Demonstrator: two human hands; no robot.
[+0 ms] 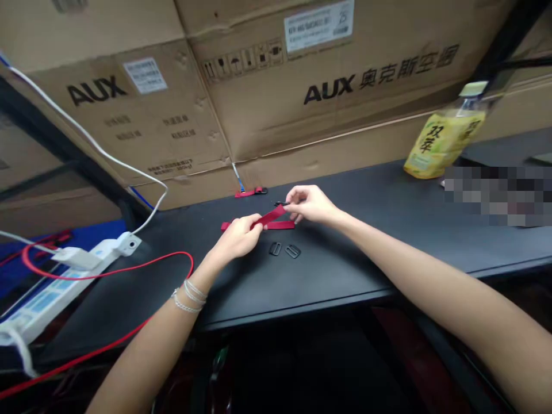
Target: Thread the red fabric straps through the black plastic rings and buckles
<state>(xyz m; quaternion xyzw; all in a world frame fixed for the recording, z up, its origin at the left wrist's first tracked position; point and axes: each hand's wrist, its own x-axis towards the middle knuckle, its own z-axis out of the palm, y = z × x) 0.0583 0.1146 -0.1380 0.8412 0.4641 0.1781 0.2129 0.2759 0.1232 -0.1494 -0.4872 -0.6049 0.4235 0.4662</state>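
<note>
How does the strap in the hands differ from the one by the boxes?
The red strap in the hands is lifted between the left hand and right hand; the red strap by the boxes lies on the desk. The first looks longer; the second has a dark ring. Both are red webbing.

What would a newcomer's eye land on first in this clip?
First, the left hand and right hand pinching a red webbing strap on the black table. Behind it tower large AUX cardboard cartons, with a yellow-labelled drink bottle at the right.
</note>
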